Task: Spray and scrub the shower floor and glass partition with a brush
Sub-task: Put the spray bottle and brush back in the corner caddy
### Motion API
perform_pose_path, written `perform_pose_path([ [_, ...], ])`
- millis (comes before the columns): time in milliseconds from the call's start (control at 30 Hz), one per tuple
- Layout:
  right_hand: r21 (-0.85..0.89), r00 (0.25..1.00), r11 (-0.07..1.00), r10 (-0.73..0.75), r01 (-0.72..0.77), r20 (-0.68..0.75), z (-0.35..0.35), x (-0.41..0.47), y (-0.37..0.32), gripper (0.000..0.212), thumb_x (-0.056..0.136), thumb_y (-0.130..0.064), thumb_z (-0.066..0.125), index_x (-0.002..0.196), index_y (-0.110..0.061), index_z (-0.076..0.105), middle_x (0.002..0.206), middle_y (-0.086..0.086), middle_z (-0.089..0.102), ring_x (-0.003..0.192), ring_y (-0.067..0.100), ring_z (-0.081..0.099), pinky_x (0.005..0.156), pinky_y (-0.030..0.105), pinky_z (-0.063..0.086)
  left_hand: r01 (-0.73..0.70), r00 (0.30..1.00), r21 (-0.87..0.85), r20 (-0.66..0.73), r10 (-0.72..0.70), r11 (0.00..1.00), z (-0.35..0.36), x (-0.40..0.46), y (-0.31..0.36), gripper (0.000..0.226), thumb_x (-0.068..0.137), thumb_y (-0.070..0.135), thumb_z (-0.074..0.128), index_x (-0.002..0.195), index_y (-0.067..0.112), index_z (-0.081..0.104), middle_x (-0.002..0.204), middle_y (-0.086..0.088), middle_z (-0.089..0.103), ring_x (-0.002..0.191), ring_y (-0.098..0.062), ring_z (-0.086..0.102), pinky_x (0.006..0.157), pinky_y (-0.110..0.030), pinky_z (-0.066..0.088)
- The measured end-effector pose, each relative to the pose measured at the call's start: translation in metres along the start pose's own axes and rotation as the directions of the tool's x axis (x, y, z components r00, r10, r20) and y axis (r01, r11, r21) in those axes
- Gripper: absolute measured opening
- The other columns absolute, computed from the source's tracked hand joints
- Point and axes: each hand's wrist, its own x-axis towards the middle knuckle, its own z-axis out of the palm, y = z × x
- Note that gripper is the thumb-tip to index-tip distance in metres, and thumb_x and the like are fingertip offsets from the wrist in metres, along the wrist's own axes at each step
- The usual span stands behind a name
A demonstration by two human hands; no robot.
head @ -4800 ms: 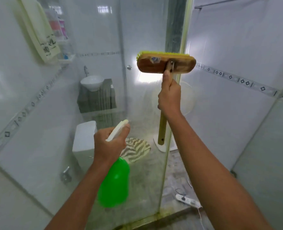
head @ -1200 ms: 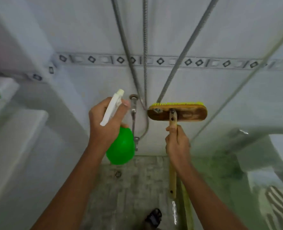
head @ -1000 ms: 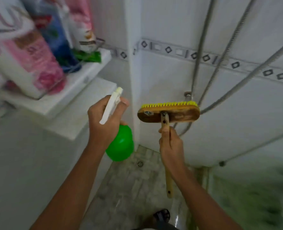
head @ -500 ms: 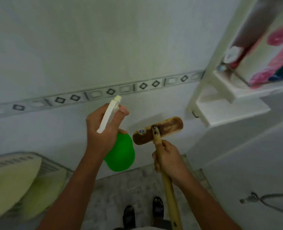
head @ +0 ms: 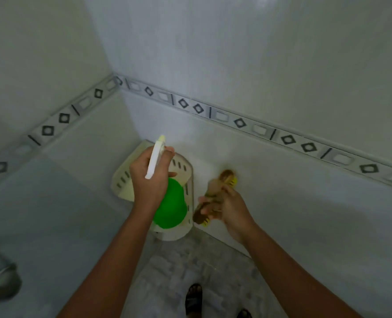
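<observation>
standing in the corner of the shower, the person holds both arms out toward the tiled walls. the left hand [head: 150,180] grips the neck of a green spray bottle [head: 170,206], fingers curled round it just under the white trigger head [head: 155,158], near the centre of the frame. the right hand [head: 227,208], just right of centre, is wrapped round a wooden brush [head: 215,196]; the brush is blurred, its yellow bristles [head: 233,181] facing the right-hand wall. behind the bottle a cream corner shelf [head: 121,180] is fixed where the two walls meet. a patterned tile border [head: 241,122] runs across both walls. the grey stone shower floor [head: 190,265] shows at lower centre, with a dark sandal [head: 194,299] on it.
</observation>
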Motion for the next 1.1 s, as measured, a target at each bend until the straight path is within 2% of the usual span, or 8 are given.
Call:
perform_pose_path([
  [133,-0.202,0.985,0.973,-0.085,0.115,0.152,0.046,0.031,-0.003,0.020,0.097,0.000,0.048,0.115,-0.005,0.055,0.091,0.019,0.074,0.072,0.033,0.072,0.053,0.030,0.050,-0.026,0.993,0.010,-0.111,0.027,1.000,-0.031,0.029,-0.011,0.014,0.097,0.015,0.071,0.087,0.008,0.075,0.077,-0.009,0.064,0.072,-0.016,0.065,0.060,-0.031,0.063],
  [267,-0.373,0.968,0.898,-0.181,0.235,0.173,0.093,0.062,-0.005,0.021,0.091,-0.035,0.067,0.098,-0.015,0.065,0.069,0.009,0.071,0.055,0.026,0.067,0.045,0.025,0.046,-0.067,0.983,0.063,-0.168,0.077,0.996,-0.055,0.056,-0.026,0.025,0.098,0.011,0.070,0.086,-0.011,0.069,0.068,-0.012,0.056,0.064,-0.017,0.057,0.056,-0.024,0.054],
  [367,-0.496,0.974,0.839,-0.186,0.224,0.126,0.121,0.099,-0.005,0.033,0.088,-0.053,0.061,0.082,-0.022,0.070,0.062,0.006,0.066,0.051,0.021,0.064,0.045,0.028,0.047,-0.068,0.979,0.104,-0.185,0.087,0.992,-0.066,0.075,-0.042,0.030,0.096,0.015,0.070,0.081,-0.011,0.065,0.063,-0.019,0.052,0.061,-0.016,0.051,0.058,-0.027,0.042],
  [533,-0.754,0.959,0.597,-0.231,0.272,0.163,0.147,0.150,-0.011,0.031,0.086,-0.043,0.062,0.078,-0.014,0.070,0.071,-0.001,0.069,0.062,0.011,0.063,0.049,0.024,0.044,-0.064,0.978,0.173,-0.184,0.096,0.983,-0.074,0.092,-0.071,0.020,0.094,0.020,0.071,0.088,0.002,0.068,0.073,-0.015,0.063,0.066,-0.017,0.056,0.064,-0.030,0.046],
  [633,-0.751,0.958,0.601,-0.235,0.274,0.162,0.157,0.173,-0.013,0.034,0.089,-0.034,0.061,0.061,-0.016,0.056,0.059,-0.002,0.059,0.052,0.009,0.056,0.044,0.021,0.035,-0.076,0.983,0.235,-0.147,0.112,0.969,-0.077,0.101,-0.090,0.010,0.095,0.013,0.073,0.092,0.004,0.068,0.078,-0.015,0.065,0.071,-0.031,0.062,0.065,-0.036,0.051],
  [800,-0.700,0.959,0.662,-0.255,0.268,0.126,0.166,0.199,-0.013,0.039,0.084,-0.030,0.067,0.050,-0.016,0.052,0.053,0.008,0.059,0.052,0.023,0.061,0.051,0.043,0.053,-0.086,0.985,0.240,-0.124,0.119,0.967,-0.080,0.114,-0.110,0.011,0.095,0.011,0.073,0.098,0.003,0.069,0.080,-0.016,0.065,0.070,-0.030,0.061,0.065,-0.036,0.051],
  [967,-0.695,0.943,0.662,-0.325,0.281,0.072,0.161,0.209,-0.003,0.039,0.085,-0.031,0.067,0.057,-0.006,0.060,0.056,0.013,0.064,0.051,0.029,0.065,0.047,0.038,0.054,-0.108,0.986,0.213,-0.104,0.132,0.971,-0.080,0.119,-0.118,0.021,0.092,0.020,0.074,0.102,0.003,0.069,0.084,-0.009,0.067,0.076,-0.024,0.064,0.070,-0.031,0.054],
  [1100,-0.655,0.959,0.716,-0.281,0.240,0.043,0.160,0.210,0.003,0.041,0.086,-0.032,0.066,0.074,0.008,0.066,0.058,0.016,0.065,0.037,0.015,0.058,0.036,0.023,0.043,-0.128,0.985,0.211,-0.089,0.149,0.969,-0.077,0.124,-0.122,0.026,0.091,0.022,0.077,0.104,0.000,0.070,0.090,-0.015,0.071,0.082,-0.030,0.068,0.075,-0.033,0.057],
])
